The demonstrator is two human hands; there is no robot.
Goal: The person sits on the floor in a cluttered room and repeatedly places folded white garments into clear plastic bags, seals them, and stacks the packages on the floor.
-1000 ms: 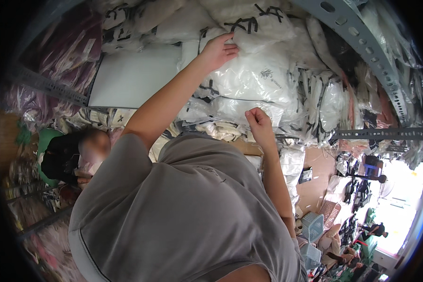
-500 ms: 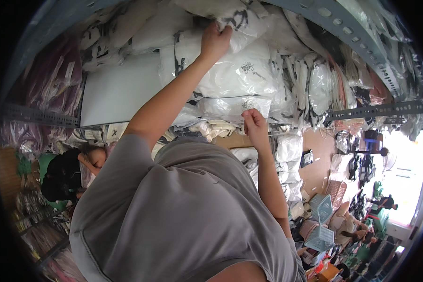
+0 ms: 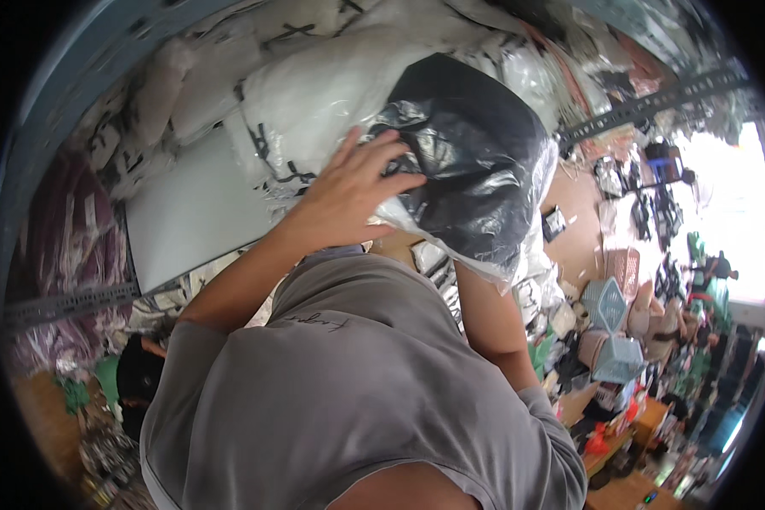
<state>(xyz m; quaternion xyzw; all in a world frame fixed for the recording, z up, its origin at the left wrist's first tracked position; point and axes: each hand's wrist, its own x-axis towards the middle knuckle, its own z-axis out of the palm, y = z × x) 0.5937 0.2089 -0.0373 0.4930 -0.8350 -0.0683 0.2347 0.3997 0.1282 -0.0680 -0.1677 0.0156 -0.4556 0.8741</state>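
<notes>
A folded black garment in a clear plastic bag is in front of me, over the shelf's near edge. My left hand is at the bag's left side, fingers spread and the palm turned down. Its fingertips overlap the bag's edge; whether they press on it I cannot tell. My right forearm goes up beneath the bag, which hides that whole hand. Behind the black garment lie white garments in clear bags with dark ties.
A pale grey panel lies left of the white bags. Perforated metal shelf bars cross at left and right. Purple bagged garments fill the left shelf. Below it, a person in black is partly visible. Plastic baskets and people are at right.
The bagged black garment has come into view over my right hand, covering it. My left hand has let go of the white bag, come down nearer me and spread its fingers. The view has turned somewhat.
</notes>
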